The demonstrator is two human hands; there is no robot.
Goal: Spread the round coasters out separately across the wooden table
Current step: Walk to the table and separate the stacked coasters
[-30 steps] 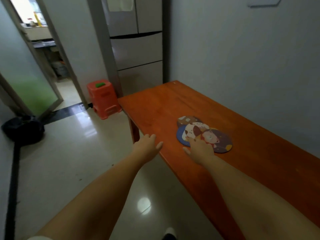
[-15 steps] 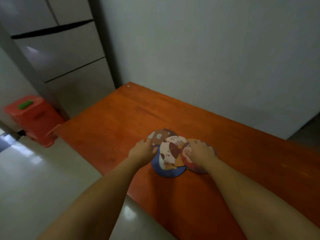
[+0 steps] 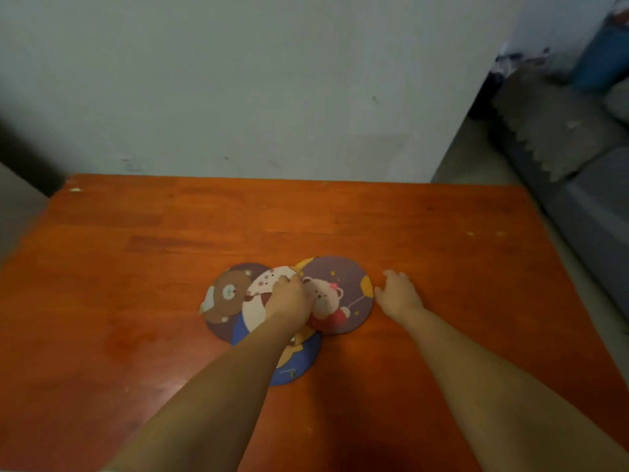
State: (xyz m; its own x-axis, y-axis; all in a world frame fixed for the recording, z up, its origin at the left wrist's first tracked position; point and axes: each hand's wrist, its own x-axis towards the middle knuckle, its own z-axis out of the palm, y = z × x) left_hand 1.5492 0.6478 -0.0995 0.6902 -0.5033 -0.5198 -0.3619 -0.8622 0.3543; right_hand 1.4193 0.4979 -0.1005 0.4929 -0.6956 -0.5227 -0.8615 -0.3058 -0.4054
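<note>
coasters (image 3: 337, 294): bunched mid-table (image 3: 136, 267), all overlapping, none split off yet
left hand (image 3: 289, 298): flat on the pile's middle, fingers curled down, probably pinning it; can't tell if pinching an edge
right hand (image 3: 396, 294): fingers spread loose, holding nothing, just beside the purple coaster's rim, likely set to drag it out

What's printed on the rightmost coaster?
The rightmost coaster has a purple-grey ground with a pale bear in red and small yellow stars; head view, the only view.

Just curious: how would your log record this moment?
coasters: overlapping | left hand: on pile | right hand: beside it, on table
</note>
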